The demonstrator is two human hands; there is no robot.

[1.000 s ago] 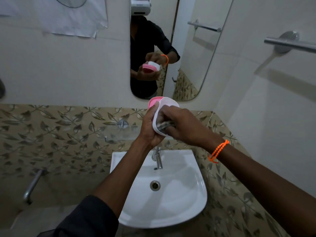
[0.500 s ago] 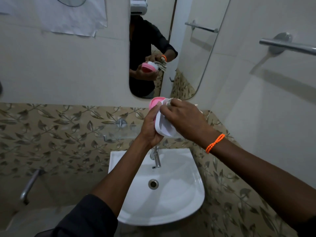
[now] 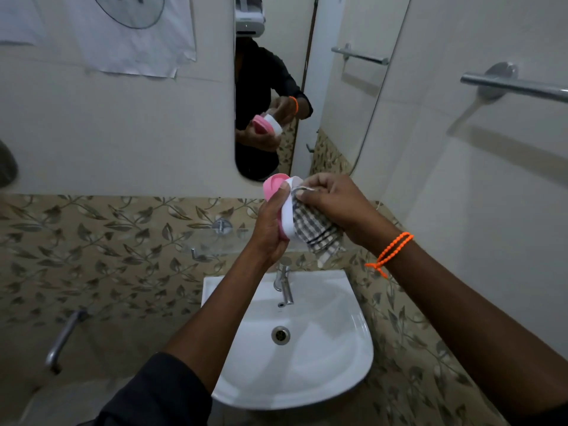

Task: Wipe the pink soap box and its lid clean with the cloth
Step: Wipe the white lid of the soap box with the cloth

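Observation:
My left hand [image 3: 270, 232] grips the pink soap box [image 3: 272, 185] together with a white part [image 3: 287, 218] stacked against it, both held on edge above the sink. My right hand [image 3: 333, 199] presses a checked grey-and-white cloth [image 3: 313, 232] against the white part's open side. The cloth hangs down below my right palm. Most of the pink box is hidden behind my left fingers and the white part. The mirror [image 3: 273, 87] shows the same grip from the other side.
A white sink [image 3: 338, 358] with a chrome tap [image 3: 284, 285] sits directly below my hands. A glass shelf [image 3: 215, 241] runs along the leaf-patterned tiles. A towel rail [image 3: 516, 86] juts from the right wall. A metal pipe [image 3: 63, 339] is low at left.
My right hand has slid the cloth over the white part, and the cloth now hangs spread out below it. My left hand keeps its hold in the same place.

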